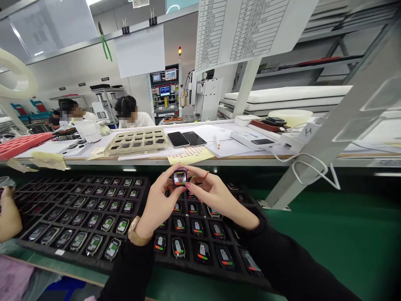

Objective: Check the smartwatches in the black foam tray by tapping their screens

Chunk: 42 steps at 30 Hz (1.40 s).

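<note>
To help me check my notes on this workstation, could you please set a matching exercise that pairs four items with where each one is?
Items:
1. Watch body
2. Two black smartphones
3. Green-handled pliers
4. Red mat

Places:
A. Hanging high above the bench
B. At the bench's far left end
C. Held between the left hand and right hand
D. Lying side by side, right of the beige tray

Pairs: 1-C, 2-D, 3-A, 4-B

smartwatch [179,178]: glossy glass face | tray [34,243]: matt black plastic | bench mat [328,238]: smooth green | sleeve [282,255]: matt black cloth
</note>
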Each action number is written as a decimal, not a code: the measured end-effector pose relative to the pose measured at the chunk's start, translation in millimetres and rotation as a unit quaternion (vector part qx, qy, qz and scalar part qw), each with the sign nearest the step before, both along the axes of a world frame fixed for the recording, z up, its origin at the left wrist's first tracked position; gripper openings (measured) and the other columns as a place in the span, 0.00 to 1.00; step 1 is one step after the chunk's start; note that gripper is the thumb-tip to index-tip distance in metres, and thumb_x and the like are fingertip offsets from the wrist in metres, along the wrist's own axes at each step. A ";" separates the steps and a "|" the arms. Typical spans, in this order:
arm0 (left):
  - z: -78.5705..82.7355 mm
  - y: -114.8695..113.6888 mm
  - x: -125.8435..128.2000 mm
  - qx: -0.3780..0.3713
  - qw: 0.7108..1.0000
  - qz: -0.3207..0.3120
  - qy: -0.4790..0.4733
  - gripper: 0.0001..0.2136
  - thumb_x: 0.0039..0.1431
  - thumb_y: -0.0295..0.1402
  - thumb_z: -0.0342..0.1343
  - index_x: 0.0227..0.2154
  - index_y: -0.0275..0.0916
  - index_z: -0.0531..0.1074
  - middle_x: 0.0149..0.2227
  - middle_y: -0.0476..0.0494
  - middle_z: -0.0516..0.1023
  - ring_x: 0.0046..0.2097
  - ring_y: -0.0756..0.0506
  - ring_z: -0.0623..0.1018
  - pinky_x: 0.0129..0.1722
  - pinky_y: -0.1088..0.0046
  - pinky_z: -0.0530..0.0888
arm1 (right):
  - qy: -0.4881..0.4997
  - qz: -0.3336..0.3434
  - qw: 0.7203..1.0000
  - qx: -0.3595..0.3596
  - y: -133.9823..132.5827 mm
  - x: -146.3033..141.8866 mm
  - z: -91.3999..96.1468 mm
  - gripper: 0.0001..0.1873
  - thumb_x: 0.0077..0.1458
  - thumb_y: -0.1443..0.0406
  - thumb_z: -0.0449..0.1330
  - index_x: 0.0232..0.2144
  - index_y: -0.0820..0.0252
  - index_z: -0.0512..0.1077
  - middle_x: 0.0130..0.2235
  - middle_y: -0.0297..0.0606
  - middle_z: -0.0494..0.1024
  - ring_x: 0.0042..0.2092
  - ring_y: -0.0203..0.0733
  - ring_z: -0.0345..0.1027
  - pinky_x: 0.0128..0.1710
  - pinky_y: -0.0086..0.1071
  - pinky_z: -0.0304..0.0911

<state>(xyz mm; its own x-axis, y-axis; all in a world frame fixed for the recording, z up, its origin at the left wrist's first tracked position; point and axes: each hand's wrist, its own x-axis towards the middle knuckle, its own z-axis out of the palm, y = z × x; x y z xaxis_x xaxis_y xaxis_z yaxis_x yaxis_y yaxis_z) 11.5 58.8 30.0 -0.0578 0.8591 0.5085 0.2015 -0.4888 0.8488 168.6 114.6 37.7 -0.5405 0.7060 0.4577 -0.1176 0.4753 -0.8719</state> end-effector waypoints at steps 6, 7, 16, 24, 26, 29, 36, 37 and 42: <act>2.8 -0.4 -3.1 0.017 0.998 0.007 0.059 0.25 0.58 0.29 0.57 0.59 0.49 0.63 0.54 0.44 0.72 0.47 0.44 0.76 0.48 0.67 0.75 | 0.010 0.031 0.999 -0.009 1.5 7.0 -0.2 0.28 0.60 0.57 0.57 0.60 0.61 0.64 0.31 0.37 0.72 0.23 0.31 0.58 0.19 0.24 0.58; 4.1 0.9 -3.1 0.024 0.997 0.008 0.068 0.26 0.58 0.28 0.57 0.59 0.50 0.63 0.54 0.44 0.72 0.46 0.45 0.76 0.47 0.67 0.75 | 0.013 0.033 0.999 -0.013 2.1 8.1 0.2 0.29 0.61 0.56 0.56 0.61 0.61 0.63 0.30 0.36 0.71 0.22 0.30 0.57 0.18 0.24 0.58; 11.3 17.6 3.2 0.061 0.995 0.012 0.080 0.26 0.56 0.24 0.56 0.57 0.50 0.66 0.58 0.46 0.69 0.47 0.45 0.76 0.47 0.69 0.76 | 0.028 -0.004 0.999 0.014 4.8 12.3 4.6 0.30 0.59 0.57 0.58 0.62 0.59 0.63 0.36 0.39 0.73 0.23 0.29 0.56 0.19 0.24 0.57; 10.9 20.2 6.1 0.072 0.994 0.012 0.088 0.25 0.57 0.25 0.56 0.57 0.51 0.66 0.58 0.47 0.69 0.46 0.45 0.76 0.46 0.69 0.76 | 0.037 -0.030 0.999 0.024 6.2 13.3 3.0 0.30 0.56 0.60 0.58 0.61 0.63 0.64 0.39 0.41 0.73 0.26 0.31 0.57 0.20 0.25 0.57; 10.8 20.6 6.6 0.068 0.994 0.010 0.084 0.25 0.57 0.25 0.56 0.57 0.50 0.66 0.59 0.46 0.68 0.47 0.45 0.76 0.47 0.68 0.76 | 0.038 -0.030 0.999 0.025 7.0 13.1 2.4 0.31 0.56 0.61 0.58 0.61 0.63 0.64 0.39 0.41 0.73 0.27 0.31 0.58 0.21 0.24 0.57; 9.9 21.2 7.3 0.064 0.994 0.014 0.083 0.25 0.58 0.26 0.55 0.58 0.49 0.65 0.59 0.45 0.68 0.47 0.45 0.76 0.47 0.67 0.77 | 0.035 -0.029 0.999 0.027 7.8 13.2 2.5 0.31 0.55 0.62 0.58 0.61 0.62 0.63 0.38 0.41 0.73 0.28 0.32 0.59 0.21 0.24 0.58; 8.3 22.3 8.5 0.069 0.994 0.014 0.083 0.25 0.58 0.25 0.55 0.58 0.50 0.64 0.59 0.46 0.68 0.47 0.45 0.76 0.49 0.67 0.76 | 0.033 -0.037 0.998 0.044 7.6 14.0 3.7 0.30 0.55 0.62 0.59 0.60 0.60 0.65 0.40 0.41 0.74 0.29 0.33 0.61 0.20 0.24 0.57; 8.2 22.4 8.6 0.070 0.994 0.018 0.086 0.25 0.58 0.25 0.56 0.58 0.50 0.64 0.59 0.46 0.68 0.47 0.45 0.76 0.49 0.67 0.75 | 0.034 -0.040 0.998 0.047 7.8 13.9 3.2 0.30 0.55 0.62 0.59 0.60 0.60 0.65 0.40 0.41 0.74 0.29 0.33 0.61 0.20 0.24 0.57; 7.2 22.6 7.1 0.084 0.991 0.031 0.096 0.25 0.57 0.26 0.57 0.57 0.50 0.65 0.59 0.45 0.68 0.44 0.47 0.77 0.45 0.71 0.76 | 0.033 -0.053 0.997 0.047 8.6 13.6 1.5 0.29 0.56 0.61 0.60 0.59 0.59 0.66 0.40 0.39 0.74 0.28 0.33 0.60 0.22 0.25 0.59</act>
